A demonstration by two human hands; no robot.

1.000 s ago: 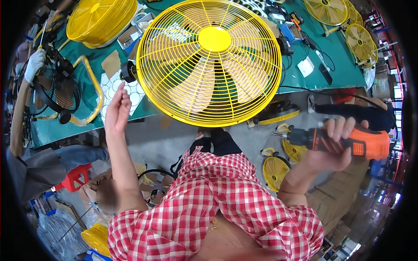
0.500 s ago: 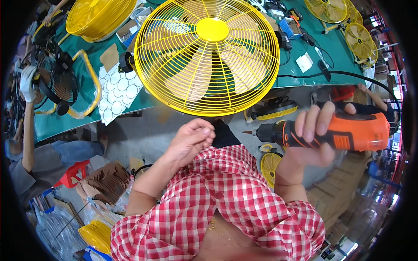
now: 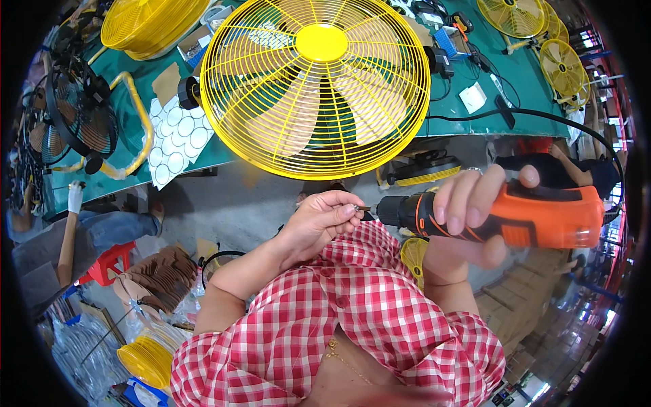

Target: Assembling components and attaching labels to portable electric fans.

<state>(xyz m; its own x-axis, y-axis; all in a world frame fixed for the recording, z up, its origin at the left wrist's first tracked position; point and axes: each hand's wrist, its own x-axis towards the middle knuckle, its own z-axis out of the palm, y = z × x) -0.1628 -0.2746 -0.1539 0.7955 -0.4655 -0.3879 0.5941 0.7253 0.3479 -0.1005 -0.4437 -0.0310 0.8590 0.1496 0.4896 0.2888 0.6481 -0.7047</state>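
Above green bench [image 3: 522,81], yellow fan [image 3: 315,85]; L hand [image 3: 319,220] fingers pinching screw [image 3: 361,208], R hand [image 3: 475,210] gripping drill [image 3: 502,217]

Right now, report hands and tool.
Right hand gripping orange drill. Left hand pinching a small part at the bit tip, too small to identify. Yellow fan on table ahead, untouched.
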